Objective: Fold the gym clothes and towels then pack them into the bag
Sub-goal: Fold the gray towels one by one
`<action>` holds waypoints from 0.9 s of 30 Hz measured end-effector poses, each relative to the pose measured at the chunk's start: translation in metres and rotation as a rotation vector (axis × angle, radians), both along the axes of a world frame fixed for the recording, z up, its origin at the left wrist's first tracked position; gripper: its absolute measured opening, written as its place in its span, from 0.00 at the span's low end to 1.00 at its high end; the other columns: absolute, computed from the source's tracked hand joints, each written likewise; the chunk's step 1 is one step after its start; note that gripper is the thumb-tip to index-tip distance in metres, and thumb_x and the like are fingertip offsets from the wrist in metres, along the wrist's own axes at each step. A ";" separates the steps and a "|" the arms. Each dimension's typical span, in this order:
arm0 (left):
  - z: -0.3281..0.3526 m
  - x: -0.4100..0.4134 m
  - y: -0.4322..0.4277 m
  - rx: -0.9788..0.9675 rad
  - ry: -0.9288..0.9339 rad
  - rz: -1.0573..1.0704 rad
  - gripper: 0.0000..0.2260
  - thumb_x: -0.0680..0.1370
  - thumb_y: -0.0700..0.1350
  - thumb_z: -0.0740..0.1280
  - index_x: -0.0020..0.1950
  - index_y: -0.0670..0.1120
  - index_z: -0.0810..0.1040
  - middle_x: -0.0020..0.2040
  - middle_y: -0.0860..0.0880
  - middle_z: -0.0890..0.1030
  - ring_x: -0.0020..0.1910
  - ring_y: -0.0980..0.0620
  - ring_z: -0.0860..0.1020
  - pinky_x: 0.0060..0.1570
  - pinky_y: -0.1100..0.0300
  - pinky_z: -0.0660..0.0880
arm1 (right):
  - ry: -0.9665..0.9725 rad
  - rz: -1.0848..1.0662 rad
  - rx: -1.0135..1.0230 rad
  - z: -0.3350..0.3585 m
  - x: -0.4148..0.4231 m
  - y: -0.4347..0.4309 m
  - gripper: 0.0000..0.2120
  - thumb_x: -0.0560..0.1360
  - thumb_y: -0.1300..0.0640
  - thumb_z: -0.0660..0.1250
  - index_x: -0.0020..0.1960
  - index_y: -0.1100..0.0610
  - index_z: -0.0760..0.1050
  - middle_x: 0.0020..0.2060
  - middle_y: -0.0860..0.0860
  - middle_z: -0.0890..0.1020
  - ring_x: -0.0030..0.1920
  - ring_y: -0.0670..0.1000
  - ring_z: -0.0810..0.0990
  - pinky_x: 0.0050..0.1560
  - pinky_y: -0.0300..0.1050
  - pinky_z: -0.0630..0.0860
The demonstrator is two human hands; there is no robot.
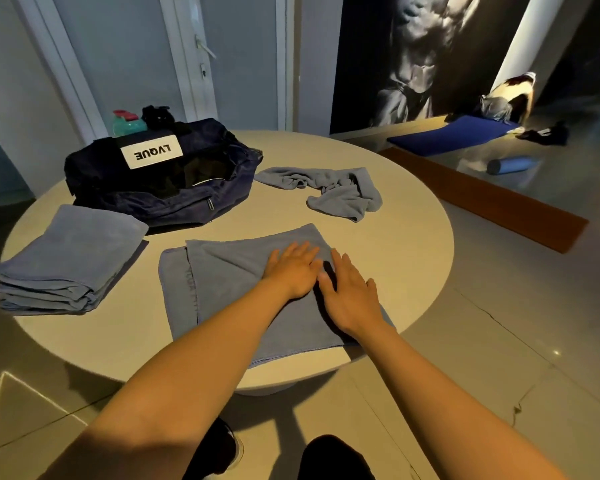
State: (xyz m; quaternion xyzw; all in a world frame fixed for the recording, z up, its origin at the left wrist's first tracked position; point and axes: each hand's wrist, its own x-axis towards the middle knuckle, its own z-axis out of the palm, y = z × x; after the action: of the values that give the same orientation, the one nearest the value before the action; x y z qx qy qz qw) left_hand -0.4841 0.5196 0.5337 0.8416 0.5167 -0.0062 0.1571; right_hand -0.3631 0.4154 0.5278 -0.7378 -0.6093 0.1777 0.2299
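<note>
Both hands lie flat with fingers straight, gripping nothing; the left hand [293,268] and right hand [349,296] press side by side on a half-folded blue-grey towel [229,292] at the near edge of the round table [413,244]; the navy bag [153,199] sits open at the far left; a stack of folded towels [66,261] rests just in front of it; a crumpled towel [336,192] lies just right of the bag; a teal bottle [127,123] stands behind it
</note>
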 end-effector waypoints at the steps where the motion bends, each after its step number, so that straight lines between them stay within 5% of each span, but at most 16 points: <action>1: 0.001 0.001 0.001 0.005 0.025 0.025 0.25 0.86 0.58 0.43 0.83 0.54 0.47 0.83 0.53 0.44 0.82 0.51 0.43 0.79 0.46 0.41 | -0.023 0.002 -0.038 0.000 0.003 -0.003 0.29 0.83 0.36 0.43 0.82 0.44 0.44 0.81 0.49 0.50 0.81 0.51 0.50 0.78 0.60 0.42; 6: -0.002 0.003 -0.001 0.042 0.013 0.043 0.27 0.85 0.59 0.47 0.83 0.53 0.49 0.83 0.50 0.45 0.82 0.49 0.44 0.79 0.46 0.43 | -0.236 0.030 -0.183 -0.004 0.007 -0.011 0.30 0.83 0.37 0.40 0.82 0.46 0.44 0.82 0.49 0.44 0.81 0.52 0.42 0.77 0.63 0.37; 10: -0.007 -0.025 -0.018 0.400 -0.237 0.032 0.17 0.84 0.52 0.58 0.70 0.50 0.76 0.75 0.48 0.70 0.73 0.46 0.64 0.73 0.53 0.55 | -0.285 0.007 -0.212 -0.001 0.005 -0.011 0.32 0.82 0.35 0.40 0.82 0.47 0.42 0.81 0.51 0.42 0.81 0.53 0.39 0.76 0.67 0.36; 12: -0.008 -0.043 -0.025 0.535 -0.237 0.111 0.13 0.83 0.50 0.59 0.62 0.51 0.81 0.65 0.49 0.77 0.65 0.46 0.69 0.66 0.52 0.58 | -0.305 -0.029 -0.182 0.001 0.000 -0.008 0.32 0.82 0.36 0.40 0.82 0.49 0.45 0.81 0.53 0.44 0.81 0.54 0.39 0.74 0.68 0.35; 16: -0.007 -0.074 -0.038 0.471 -0.233 0.216 0.14 0.84 0.50 0.58 0.65 0.51 0.80 0.64 0.49 0.79 0.63 0.45 0.72 0.60 0.51 0.62 | -0.278 0.117 0.093 0.010 -0.037 -0.005 0.26 0.85 0.44 0.48 0.79 0.54 0.60 0.78 0.57 0.59 0.79 0.57 0.54 0.77 0.61 0.46; 18: -0.005 -0.097 -0.044 0.388 -0.337 0.244 0.14 0.84 0.47 0.59 0.67 0.49 0.78 0.67 0.48 0.77 0.66 0.45 0.73 0.62 0.51 0.69 | -0.214 0.280 0.082 0.010 -0.053 -0.008 0.25 0.85 0.44 0.51 0.79 0.51 0.60 0.77 0.55 0.62 0.77 0.57 0.59 0.77 0.58 0.51; 21: -0.009 -0.141 -0.053 0.329 -0.299 0.272 0.17 0.84 0.48 0.59 0.73 0.49 0.73 0.74 0.48 0.72 0.72 0.44 0.68 0.69 0.50 0.67 | -0.254 0.366 -0.085 0.006 -0.053 -0.015 0.27 0.84 0.39 0.48 0.81 0.45 0.53 0.80 0.51 0.54 0.80 0.53 0.49 0.78 0.61 0.39; 23: -0.009 -0.167 -0.060 0.230 -0.277 0.310 0.22 0.84 0.53 0.59 0.78 0.50 0.66 0.78 0.48 0.66 0.76 0.45 0.64 0.72 0.51 0.64 | -0.265 0.348 -0.130 0.012 -0.051 -0.014 0.30 0.82 0.37 0.51 0.81 0.44 0.54 0.81 0.50 0.54 0.80 0.53 0.49 0.78 0.62 0.39; 27: -0.010 -0.191 -0.072 0.250 -0.396 0.302 0.23 0.82 0.51 0.63 0.77 0.52 0.67 0.76 0.51 0.67 0.71 0.46 0.70 0.67 0.50 0.71 | -0.244 0.284 0.048 0.031 -0.074 -0.009 0.25 0.76 0.39 0.64 0.69 0.49 0.75 0.68 0.52 0.74 0.71 0.56 0.68 0.72 0.58 0.61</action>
State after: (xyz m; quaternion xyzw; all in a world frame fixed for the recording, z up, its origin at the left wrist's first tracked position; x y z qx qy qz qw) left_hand -0.6749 0.4473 0.5240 0.7526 0.5924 0.2458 0.1495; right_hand -0.4368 0.4064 0.5585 -0.6547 -0.7348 0.1030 0.1445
